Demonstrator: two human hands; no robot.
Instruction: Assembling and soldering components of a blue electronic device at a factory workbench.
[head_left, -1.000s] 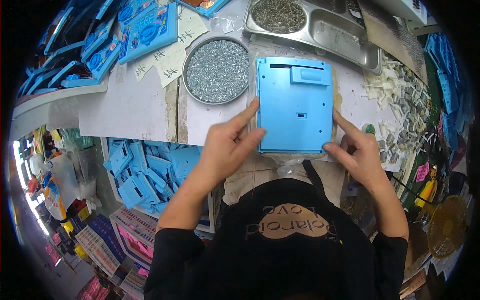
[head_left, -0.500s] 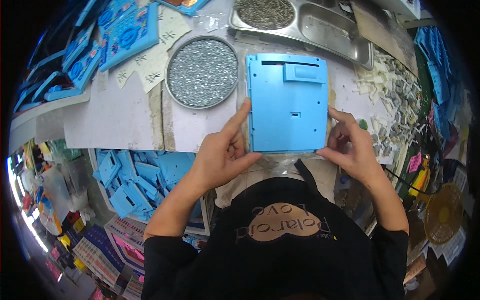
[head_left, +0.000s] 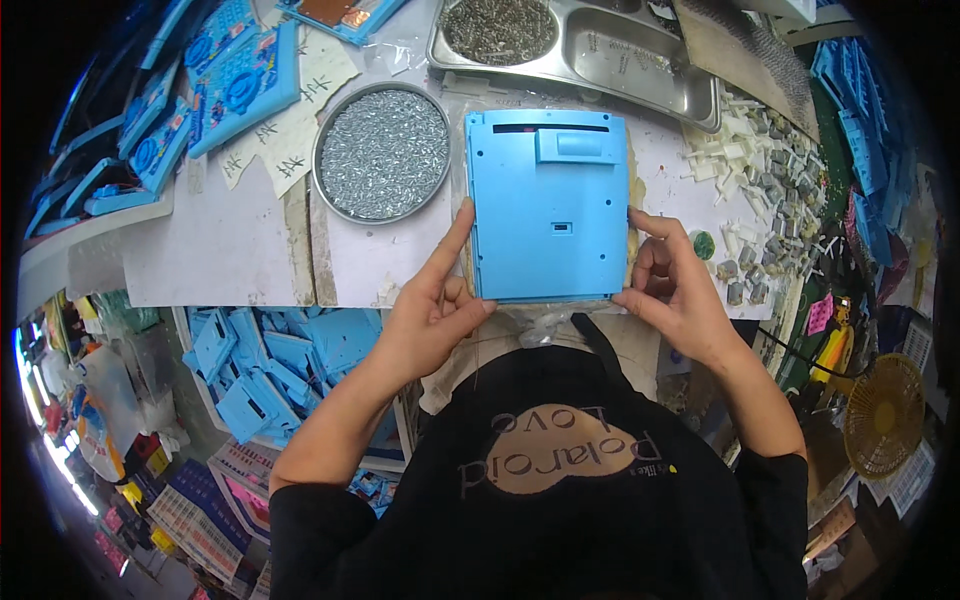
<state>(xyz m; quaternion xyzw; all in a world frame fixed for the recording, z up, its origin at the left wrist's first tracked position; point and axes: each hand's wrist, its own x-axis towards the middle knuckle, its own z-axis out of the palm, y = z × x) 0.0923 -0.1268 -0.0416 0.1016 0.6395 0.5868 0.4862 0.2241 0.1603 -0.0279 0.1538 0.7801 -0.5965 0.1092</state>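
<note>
Casing (head_left: 520, 220), one: light blue, smooth matt face, near-square outline, slightly taller than wide, rounded upper corners. Pose: flat, panel face up, long sides running roughly 12 to 6 o'clock. Location: towards 1 o'clock from the centre of view. Features, from the panel's middle: long dark slot (head_left: 550, 128) across the 12 o'clock end; raised rectangular block (head_left: 575, 147) at 1 o'clock, below the slot; small rectangular opening (head_left: 562, 228) just off-centre at 5 o'clock; small round holes at 10, 3 and between 4 and 5 o'clock.
</note>
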